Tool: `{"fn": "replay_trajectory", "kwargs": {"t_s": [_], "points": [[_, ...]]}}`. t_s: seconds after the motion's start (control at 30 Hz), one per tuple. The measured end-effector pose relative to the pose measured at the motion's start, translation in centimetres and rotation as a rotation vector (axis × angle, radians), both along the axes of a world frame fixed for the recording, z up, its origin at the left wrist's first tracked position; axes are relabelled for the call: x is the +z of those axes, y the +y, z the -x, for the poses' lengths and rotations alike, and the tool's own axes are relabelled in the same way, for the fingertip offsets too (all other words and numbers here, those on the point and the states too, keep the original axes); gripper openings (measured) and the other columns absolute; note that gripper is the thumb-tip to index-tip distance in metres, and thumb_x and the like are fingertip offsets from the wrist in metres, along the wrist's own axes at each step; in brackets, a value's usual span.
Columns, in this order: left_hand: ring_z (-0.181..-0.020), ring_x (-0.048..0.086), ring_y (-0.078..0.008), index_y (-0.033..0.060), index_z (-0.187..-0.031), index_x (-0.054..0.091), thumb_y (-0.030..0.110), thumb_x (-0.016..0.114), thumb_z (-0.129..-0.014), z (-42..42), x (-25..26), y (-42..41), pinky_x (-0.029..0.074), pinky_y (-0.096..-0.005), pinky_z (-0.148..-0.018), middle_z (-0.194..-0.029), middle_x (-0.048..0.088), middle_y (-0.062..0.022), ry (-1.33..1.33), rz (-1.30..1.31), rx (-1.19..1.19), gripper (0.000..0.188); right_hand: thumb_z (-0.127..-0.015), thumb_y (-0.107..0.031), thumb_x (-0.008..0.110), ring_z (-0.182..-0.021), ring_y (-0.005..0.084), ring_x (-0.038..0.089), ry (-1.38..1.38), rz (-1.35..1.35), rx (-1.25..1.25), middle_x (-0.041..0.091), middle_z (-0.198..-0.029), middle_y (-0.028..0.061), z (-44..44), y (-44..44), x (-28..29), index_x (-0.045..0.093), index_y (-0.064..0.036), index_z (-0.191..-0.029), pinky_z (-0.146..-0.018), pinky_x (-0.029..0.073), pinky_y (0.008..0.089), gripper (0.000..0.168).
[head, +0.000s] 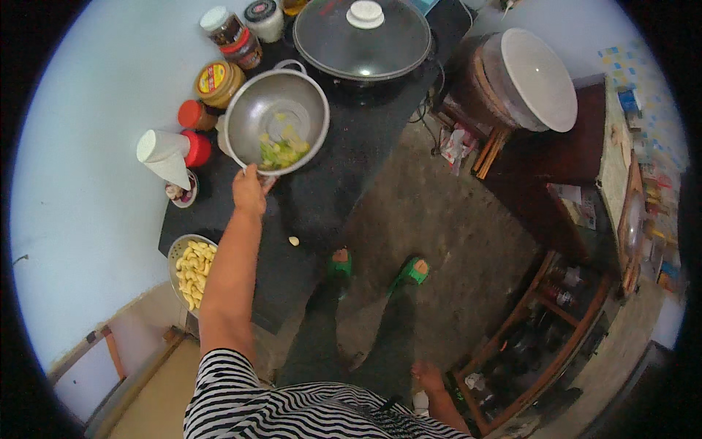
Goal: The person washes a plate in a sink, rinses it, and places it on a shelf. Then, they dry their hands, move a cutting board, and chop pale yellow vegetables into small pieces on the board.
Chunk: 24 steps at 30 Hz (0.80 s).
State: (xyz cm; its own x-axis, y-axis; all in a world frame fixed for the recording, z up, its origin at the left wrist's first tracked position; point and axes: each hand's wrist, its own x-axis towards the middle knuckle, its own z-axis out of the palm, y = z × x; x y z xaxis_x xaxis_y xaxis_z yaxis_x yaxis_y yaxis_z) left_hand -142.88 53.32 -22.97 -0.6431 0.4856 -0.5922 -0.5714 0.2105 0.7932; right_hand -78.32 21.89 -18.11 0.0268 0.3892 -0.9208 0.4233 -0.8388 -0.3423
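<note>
My left hand [249,192] grips the near rim of a metal bowl [241,99], which tilts over the dark counter. Chopped green and pale vegetable pieces [282,151] lie in the bowl's near side. A small pale piece, perhaps a garlic clove [294,241], rests on the counter nearer to me. My right hand [428,376] hangs low beside my leg, near a small white object [420,402]; whether it holds this is unclear. A perforated metal colander [174,255] of curved yellow pieces [193,271] stands left of my forearm.
A wide pan with a glass lid [362,46] stands at the back. Jars, including a yellow-labelled one [214,79], and a white paper roll [162,148] line the wall. A small bowl [185,203] sits beside the roll. Rightward are a large white bowl [540,79] and a wooden cabinet [548,153].
</note>
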Motion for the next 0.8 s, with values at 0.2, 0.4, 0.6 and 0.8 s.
{"fn": "replay_trajectory", "kwargs": {"t_s": [0.2, 0.4, 0.6, 0.8], "points": [[-0.086, 0.066, -0.0249, -0.0014, -0.119, 0.047, 0.036, 0.052, -0.098, -2.5, 1.5, -4.1, 0.054, -0.0352, -0.077, -0.105, 0.061, -0.015, 0.165, -0.016, 0.2, 0.043, -0.094, -0.022, 0.057, -0.092, 0.0204, 0.066, -0.203, -0.487, 0.823, 0.068, -0.101, 0.0158, -4.8, 8.0, -6.8, 0.06, 0.002, -0.114, -0.08, 0.051, 0.0331, 0.031], [-0.089, 0.063, -0.0163, 0.0011, -0.114, 0.055, 0.017, 0.048, -0.1, -21.6, 1.7, -14.4, 0.05, -0.0297, -0.077, -0.101, 0.062, -0.0082, 0.566, 0.149, -0.462, 0.023, -0.094, -0.023, 0.058, -0.092, 0.0203, 0.065, 0.029, -0.14, 0.298, 0.068, -0.1, 0.0139, -0.1, 20.4, -11.5, 0.061, 0.001, -0.111, -0.081, 0.051, 0.034, 0.029], [-0.092, 0.063, -0.019, 0.004, -0.118, 0.052, 0.022, 0.051, -0.098, -30.1, -12.3, -23.6, 0.051, -0.0341, -0.08, -0.107, 0.061, -0.0079, -0.106, 0.326, -0.028, 0.027, -0.095, -0.022, 0.058, -0.093, 0.0193, 0.064, 0.293, -0.206, 0.562, 0.067, -0.1, 0.0136, -0.5, 23.6, -18.2, 0.06, 0.001, -0.113, -0.083, 0.05, 0.0332, 0.029], [-0.127, 0.045, -0.0277, 0.0097, -0.138, 0.041, 0.032, 0.052, -0.097, -24.4, -25.9, -29.9, 0.04, -0.0422, -0.1, -0.142, 0.041, -0.0099, -0.277, 0.382, 0.465, 0.048, -0.097, -0.032, 0.051, -0.107, 0.0318, 0.06, 0.245, -0.381, 1.124, 0.065, -0.114, 0.0139, 7.5, 31.5, -26.5, 0.063, -0.003, -0.113, -0.093, 0.046, 0.0385, 0.035]]}}
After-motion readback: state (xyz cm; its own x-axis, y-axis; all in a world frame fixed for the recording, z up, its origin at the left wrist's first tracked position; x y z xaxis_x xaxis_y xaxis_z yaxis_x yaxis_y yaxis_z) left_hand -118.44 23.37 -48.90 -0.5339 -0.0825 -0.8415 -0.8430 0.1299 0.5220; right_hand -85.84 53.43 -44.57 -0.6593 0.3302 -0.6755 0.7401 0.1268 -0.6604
